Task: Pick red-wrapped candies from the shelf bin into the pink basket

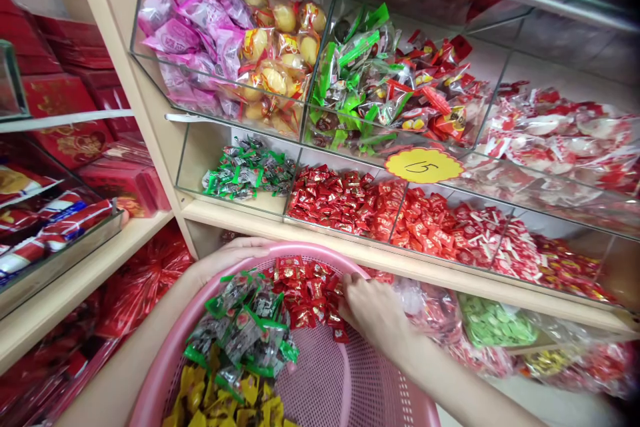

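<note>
A pink plastic basket point(336, 249) is in front of me, below the shelf edge. My left hand point(227, 259) holds its far left rim, fingers stretched along the outside. Inside the basket my right hand point(373, 307) is closed, its curled fingertips at the red wrapped candies point(305, 290); some of the fingers are hidden. Green-and-clear wrapped candies point(245, 327) lie heaped at the basket's left. Nearer to me are yellow wrapped candies point(225, 400). The basket's bare mesh floor shows at the lower right.
Just above, a clear divided bin holds small green candies point(250, 170) and small red candies point(333, 200). A higher bin holds purple packets point(200, 33) and other wrapped sweets, with a yellow tag point(424, 165) marked 15. Bagged sweets point(495, 323) lie under the shelf. Red boxes point(65, 113) stand left.
</note>
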A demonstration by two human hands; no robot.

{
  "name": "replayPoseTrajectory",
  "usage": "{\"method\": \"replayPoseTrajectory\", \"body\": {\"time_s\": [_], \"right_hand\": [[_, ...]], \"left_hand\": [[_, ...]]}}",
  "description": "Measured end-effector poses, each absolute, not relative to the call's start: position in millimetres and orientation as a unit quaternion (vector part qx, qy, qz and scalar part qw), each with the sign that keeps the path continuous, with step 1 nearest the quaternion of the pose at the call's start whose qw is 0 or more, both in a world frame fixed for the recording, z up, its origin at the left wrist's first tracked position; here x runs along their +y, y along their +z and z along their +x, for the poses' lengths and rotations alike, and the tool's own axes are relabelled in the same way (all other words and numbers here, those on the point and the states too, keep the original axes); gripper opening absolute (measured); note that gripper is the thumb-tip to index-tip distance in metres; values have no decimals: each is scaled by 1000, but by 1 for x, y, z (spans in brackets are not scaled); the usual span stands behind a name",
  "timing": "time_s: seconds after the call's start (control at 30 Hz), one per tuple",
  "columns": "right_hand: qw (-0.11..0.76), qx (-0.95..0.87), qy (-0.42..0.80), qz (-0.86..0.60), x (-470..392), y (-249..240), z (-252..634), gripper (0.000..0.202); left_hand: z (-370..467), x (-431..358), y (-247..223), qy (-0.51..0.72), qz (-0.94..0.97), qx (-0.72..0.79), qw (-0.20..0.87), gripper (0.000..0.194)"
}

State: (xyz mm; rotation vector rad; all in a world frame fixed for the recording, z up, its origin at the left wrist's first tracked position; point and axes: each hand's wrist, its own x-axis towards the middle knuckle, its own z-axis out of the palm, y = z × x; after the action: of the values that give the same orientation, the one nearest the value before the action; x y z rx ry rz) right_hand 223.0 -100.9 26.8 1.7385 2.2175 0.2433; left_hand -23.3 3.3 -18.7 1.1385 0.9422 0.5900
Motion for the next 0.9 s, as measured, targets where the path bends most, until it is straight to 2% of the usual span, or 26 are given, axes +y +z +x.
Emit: {"method": "replayPoseTrajectory", "body": {"time_s": [0.13,0.33,0.5,0.9], "right_hand": [[146,769,119,611,-97,13,223,16],[131,769,106,617,-93,24,224,17],[112,777,121,608,-80,14,220,16],[87,799,116,583,-78,17,222,13]], "left_hand": [[-23,2,-16,263,507,445,690,34],[-25,4,-21,263,518,454,675,40],[-26,7,-26,268,517,436,687,48],[-25,3,-22,275,513,433,688,39]]}}
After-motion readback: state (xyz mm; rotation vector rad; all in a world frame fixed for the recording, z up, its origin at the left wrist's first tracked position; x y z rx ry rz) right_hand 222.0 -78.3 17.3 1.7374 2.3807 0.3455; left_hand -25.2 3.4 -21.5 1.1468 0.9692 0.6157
